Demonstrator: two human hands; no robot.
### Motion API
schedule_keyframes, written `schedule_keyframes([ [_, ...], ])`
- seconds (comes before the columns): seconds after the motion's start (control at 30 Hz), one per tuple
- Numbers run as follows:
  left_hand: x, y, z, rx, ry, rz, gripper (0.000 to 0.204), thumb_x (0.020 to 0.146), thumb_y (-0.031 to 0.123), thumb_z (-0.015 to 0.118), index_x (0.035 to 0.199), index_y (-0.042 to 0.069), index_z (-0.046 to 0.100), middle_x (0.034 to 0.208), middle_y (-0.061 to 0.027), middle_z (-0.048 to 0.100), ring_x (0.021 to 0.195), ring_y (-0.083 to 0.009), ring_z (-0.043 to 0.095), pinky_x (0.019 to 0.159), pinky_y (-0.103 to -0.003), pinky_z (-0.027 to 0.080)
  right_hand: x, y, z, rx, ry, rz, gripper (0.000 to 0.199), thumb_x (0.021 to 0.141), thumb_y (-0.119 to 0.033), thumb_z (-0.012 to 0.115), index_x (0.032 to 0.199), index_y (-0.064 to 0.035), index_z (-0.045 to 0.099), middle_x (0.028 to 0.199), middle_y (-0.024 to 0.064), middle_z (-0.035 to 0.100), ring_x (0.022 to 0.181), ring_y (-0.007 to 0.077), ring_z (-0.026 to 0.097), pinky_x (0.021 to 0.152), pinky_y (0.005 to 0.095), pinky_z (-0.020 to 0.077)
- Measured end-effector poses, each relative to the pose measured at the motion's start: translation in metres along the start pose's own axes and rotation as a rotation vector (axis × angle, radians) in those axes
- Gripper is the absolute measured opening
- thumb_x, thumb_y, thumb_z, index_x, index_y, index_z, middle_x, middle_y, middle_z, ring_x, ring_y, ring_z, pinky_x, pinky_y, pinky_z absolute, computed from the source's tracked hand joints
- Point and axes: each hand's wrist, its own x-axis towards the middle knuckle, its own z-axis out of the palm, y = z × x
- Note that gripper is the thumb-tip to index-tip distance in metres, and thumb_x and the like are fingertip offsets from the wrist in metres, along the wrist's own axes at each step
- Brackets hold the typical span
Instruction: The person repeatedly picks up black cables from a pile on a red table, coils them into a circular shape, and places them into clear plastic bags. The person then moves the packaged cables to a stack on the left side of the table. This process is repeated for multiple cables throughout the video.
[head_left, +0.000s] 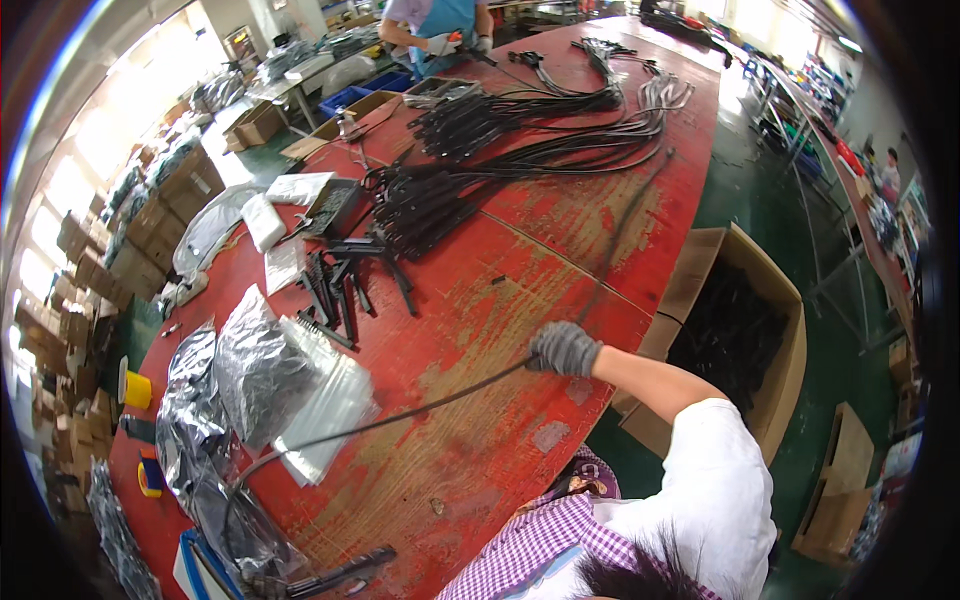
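My right hand [565,350], in a grey glove, is closed around a long black cable [430,407] above the red table. From the hand the cable runs left, over clear plastic bags [330,400], and curves down toward the lower edge. Its other stretch goes up to the far right of the table and is blurred. At the bottom left lie black rod-like parts with a ribbed end [345,572]. My left hand does not show clearly; the lower edge cuts off that area.
Bundles of black cables [560,160] cover the far part of the red table [480,330]. Short black parts [335,285] and silvery bags [255,365] lie to the left. An open carton [790,370] of black parts stands at the right. Another person [440,30] works at the far side.
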Motion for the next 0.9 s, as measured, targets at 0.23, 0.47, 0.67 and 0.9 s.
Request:
schedule_keyframes([
  [0.23, 0.043, -0.045, 0.068, -0.131, 0.430, 0.130, 0.016, 0.089, 0.022, 0.045, 0.086, 0.008, 0.051, 0.059, 0.0027, 0.040, 0.048, -0.0097, 0.042, 0.043, -0.026, 0.038, 0.039, -0.206, -0.031, 0.450, 0.181, -0.852, 0.034, 0.082, -0.043, 0.053, 0.068, -0.0124, 0.046, 0.055, 0.0059, 0.043, 0.050, 0.0244, 0.049, 0.044, 0.0365, 0.0408],
  [0.47, 0.070, -0.056, 0.104, 0.090, 0.219, -0.270, 0.026, 0.092, 0.029, 0.044, 0.087, 0.005, 0.050, 0.049, 0.0062, 0.034, 0.033, -0.0044, 0.033, 0.028, -0.021, 0.029, 0.097, -0.191, -0.047, 0.343, 0.136, -0.327, 0.029, 0.083, -0.037, 0.053, 0.071, -0.0115, 0.048, 0.058, 0.0097, 0.048, 0.054, 0.0262, 0.052, 0.046, 0.0378, 0.0410],
  [0.67, -0.006, 0.003, 0.093, -0.258, -0.110, 0.304, 0.028, 0.095, 0.028, 0.036, 0.076, 0.009, 0.042, 0.047, 0.0079, 0.029, 0.029, -0.0023, 0.025, 0.024, -0.019, 0.022, 0.024, -0.014, -0.003, -0.070, -0.105, 0.070, 0.029, 0.086, -0.035, 0.049, 0.075, -0.0087, 0.055, 0.062, 0.0111, 0.053, 0.057, 0.0269, 0.056, 0.049, 0.0390, 0.0455],
  [0.9, 0.087, -0.076, 0.161, 0.474, 0.347, 0.071, 0.028, 0.093, 0.033, 0.043, 0.078, 0.010, 0.048, 0.048, 0.0034, 0.035, 0.032, -0.0078, 0.033, 0.031, -0.024, 0.031, 0.042, -0.180, -0.026, 0.139, -0.269, -0.675, 0.018, 0.082, -0.030, 0.053, 0.082, -0.0115, 0.054, 0.060, 0.0055, 0.050, 0.060, 0.0211, 0.057, 0.047, 0.0332, 0.0447],
])
